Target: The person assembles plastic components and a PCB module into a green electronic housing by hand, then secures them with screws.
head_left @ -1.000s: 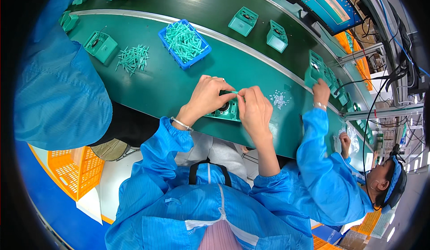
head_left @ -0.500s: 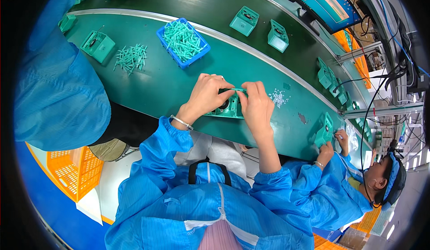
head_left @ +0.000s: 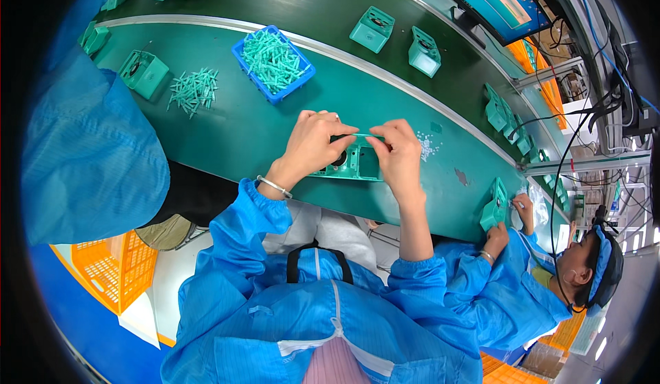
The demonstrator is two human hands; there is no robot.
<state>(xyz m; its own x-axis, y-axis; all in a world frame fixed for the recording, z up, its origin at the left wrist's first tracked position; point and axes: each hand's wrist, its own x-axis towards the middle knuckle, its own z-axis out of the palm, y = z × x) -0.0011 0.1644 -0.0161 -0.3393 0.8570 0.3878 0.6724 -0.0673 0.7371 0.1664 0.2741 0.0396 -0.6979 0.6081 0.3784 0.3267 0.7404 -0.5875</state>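
Note:
Between the fingertips of both my hands is a thin green plastic strip [head_left: 362, 135], raised above a green plastic housing [head_left: 355, 168] on the bench. My left hand [head_left: 311, 141] pinches the strip's left end, and my right hand [head_left: 401, 156] pinches its right end. The housing has a dark round part inside its left portion and a rectangular opening at the right. My fingers and wrists partly cover it. Just right of my right hand lie small white pieces [head_left: 429, 146], scattered on the green bench top [head_left: 206, 133].
A blue basket [head_left: 292, 94] of slim green pieces stands beyond my left hand, with a loose pile [head_left: 193, 92] to its left. Housings [head_left: 372, 29] sit on the dark conveyor [head_left: 295, 2]. A co-worker's hand [head_left: 496, 236] holds another housing at right; a blue sleeve [head_left: 96, 157] is at left.
My right hand's fingers have drawn a little away from my left hand's, so more of the strip and of the housing's right side shows. The view has shifted slightly.

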